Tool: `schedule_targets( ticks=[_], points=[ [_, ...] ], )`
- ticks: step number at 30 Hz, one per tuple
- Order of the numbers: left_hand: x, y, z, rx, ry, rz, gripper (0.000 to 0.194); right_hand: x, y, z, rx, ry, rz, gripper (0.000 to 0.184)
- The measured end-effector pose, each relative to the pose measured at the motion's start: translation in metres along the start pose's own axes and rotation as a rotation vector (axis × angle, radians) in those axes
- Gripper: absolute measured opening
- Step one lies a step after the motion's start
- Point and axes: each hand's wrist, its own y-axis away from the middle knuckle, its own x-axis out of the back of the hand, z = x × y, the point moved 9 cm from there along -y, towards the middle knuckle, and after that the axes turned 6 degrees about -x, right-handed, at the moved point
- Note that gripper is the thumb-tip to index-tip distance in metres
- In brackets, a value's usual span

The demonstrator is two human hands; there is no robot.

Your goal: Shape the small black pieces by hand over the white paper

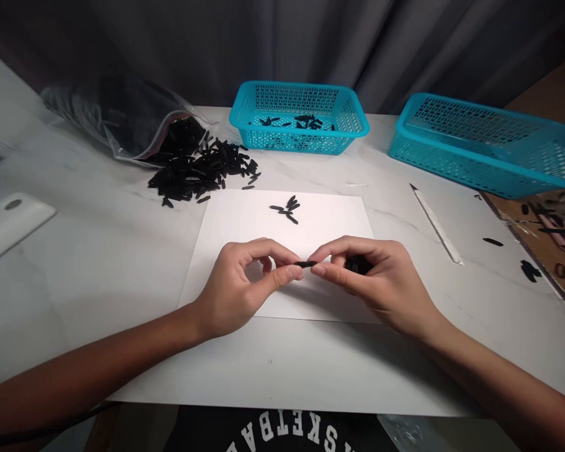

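Observation:
Over a white paper sheet [245,301], my left hand [240,282] and my right hand [381,279] come together. Thumb and fingers of each pinch one end of a small, slim black piece [306,264], held level between them. More black pieces [358,263] show inside the curl of my right hand; whether they lie in the palm or on the paper behind it, I cannot tell. Just beyond my fingertips, several similar black pieces [289,210] lie loosely grouped on the sheet.
At back left, a clear zip bag [136,119] spills a heap of black pieces [202,169]. One blue basket [299,141] holds some; another blue basket [475,163] stands right. A pencil-like white tool [435,223] lies right, near loose pieces [530,270]. A white object [19,220] sits left.

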Motion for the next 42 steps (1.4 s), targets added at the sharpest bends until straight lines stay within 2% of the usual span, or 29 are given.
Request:
schedule_targets(
  ticks=[5, 10, 16, 25, 31, 34, 36, 39, 41, 42],
  points=[
    [-0.002, 0.001, -0.007, 0.079, 0.094, -0.051, 0.013, -0.001, -0.001, 0.003, -0.03, -0.027, -0.014, 0.009],
    [-0.012, 0.003, -0.021, 0.216, 0.377, -0.143, 0.01, -0.001, -0.001, 0.0, -0.009, -0.023, -0.015, 0.008],
    [-0.017, 0.003, -0.026, 0.285, 0.452, -0.169, 0.01, -0.002, -0.001, 0.003, -0.027, -0.047, -0.023, 0.012],
    [-0.014, 0.001, -0.026, 0.287, 0.422, -0.14, 0.012, -0.002, 0.001, 0.004, -0.029, -0.061, -0.024, 0.006],
    [-0.015, 0.001, -0.024, 0.261, 0.433, -0.142, 0.015, -0.001, 0.001, 0.001, -0.033, -0.036, 0.001, 0.012],
    [-0.014, 0.001, -0.024, 0.232, 0.368, -0.133, 0.016, -0.001, 0.0, 0.0, -0.012, 0.022, 0.011, 0.014],
    [-0.007, 0.0, -0.025, 0.206, 0.269, -0.065, 0.015, 0.004, -0.003, 0.0, 0.023, 0.117, 0.058, 0.015],
    [0.006, 0.0, -0.026, 0.18, 0.1, 0.062, 0.018, 0.02, -0.011, 0.002, 0.058, 0.297, 0.227, 0.016],
    [0.01, -0.001, -0.026, 0.171, 0.034, 0.102, 0.02, 0.028, -0.017, 0.007, 0.033, 0.334, 0.295, 0.023],
    [0.011, -0.001, -0.025, 0.159, 0.013, 0.116, 0.021, 0.029, -0.02, 0.011, 0.004, 0.299, 0.288, 0.029]
  ],
)
